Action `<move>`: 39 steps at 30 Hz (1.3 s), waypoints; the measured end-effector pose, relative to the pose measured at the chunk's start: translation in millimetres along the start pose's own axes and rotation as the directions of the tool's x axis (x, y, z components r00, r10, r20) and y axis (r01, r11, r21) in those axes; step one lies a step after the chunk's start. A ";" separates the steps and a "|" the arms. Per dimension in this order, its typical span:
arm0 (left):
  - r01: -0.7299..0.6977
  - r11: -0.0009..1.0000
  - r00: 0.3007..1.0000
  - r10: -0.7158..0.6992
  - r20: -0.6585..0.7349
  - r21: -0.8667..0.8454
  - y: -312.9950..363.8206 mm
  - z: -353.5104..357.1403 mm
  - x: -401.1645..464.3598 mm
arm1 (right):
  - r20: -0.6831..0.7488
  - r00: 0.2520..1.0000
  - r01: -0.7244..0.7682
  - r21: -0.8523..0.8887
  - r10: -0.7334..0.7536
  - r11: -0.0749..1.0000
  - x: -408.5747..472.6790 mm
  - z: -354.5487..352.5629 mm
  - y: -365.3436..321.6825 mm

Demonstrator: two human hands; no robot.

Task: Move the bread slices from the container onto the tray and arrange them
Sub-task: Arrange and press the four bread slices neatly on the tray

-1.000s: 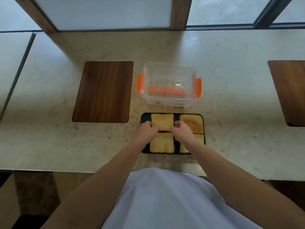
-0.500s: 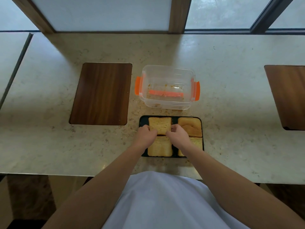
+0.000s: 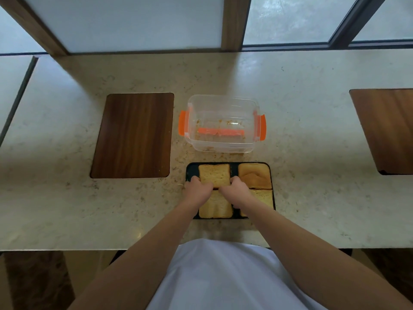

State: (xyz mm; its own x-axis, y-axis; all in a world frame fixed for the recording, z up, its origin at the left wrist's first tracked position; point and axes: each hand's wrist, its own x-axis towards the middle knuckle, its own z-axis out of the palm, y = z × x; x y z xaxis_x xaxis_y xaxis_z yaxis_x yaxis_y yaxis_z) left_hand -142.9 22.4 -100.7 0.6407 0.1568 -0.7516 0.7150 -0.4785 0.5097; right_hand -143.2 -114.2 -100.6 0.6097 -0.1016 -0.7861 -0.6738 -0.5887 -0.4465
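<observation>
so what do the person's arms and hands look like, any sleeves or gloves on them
Both hands, left and right, are bare, with no gloves, rings or watch showing. The forearms are uncovered with no sleeves in view. A plain white top covers the torso below.

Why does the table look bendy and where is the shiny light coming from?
Head view: the wide-angle lens curves the countertop edges; daylight from the windows puts soft glare on the far counter; the arms shade the tray's near edge.
</observation>
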 end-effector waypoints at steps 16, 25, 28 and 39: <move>0.016 0.998 0.998 -0.020 -0.053 -0.067 -5.3 -14.4 0.0 | 0.042 0.999 0.002 0.085 -0.005 0.996 3.1 12.4 -8.0; -0.001 0.999 0.998 -0.002 -0.065 -0.042 -4.8 -11.4 -1.3 | 0.051 0.999 0.009 0.105 -0.015 0.994 4.4 10.1 -4.3; -0.008 1.000 0.997 0.006 -0.078 -0.015 -3.5 -9.5 -0.4 | 0.044 0.999 0.014 0.103 -0.019 0.995 5.5 8.7 -1.6; -0.038 0.999 0.997 0.040 -0.067 0.029 -1.3 -5.5 -1.8 | 0.041 0.999 0.031 0.074 -0.034 0.997 7.0 4.8 1.3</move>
State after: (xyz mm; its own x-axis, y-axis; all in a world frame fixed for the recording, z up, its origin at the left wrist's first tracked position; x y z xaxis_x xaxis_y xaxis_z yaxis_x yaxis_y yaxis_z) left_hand -143.5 27.4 -97.7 0.6862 0.1952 -0.7007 0.6815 -0.5093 0.5255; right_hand -141.9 -111.8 -108.7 0.6147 -0.0481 -0.7873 -0.6834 -0.5310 -0.5011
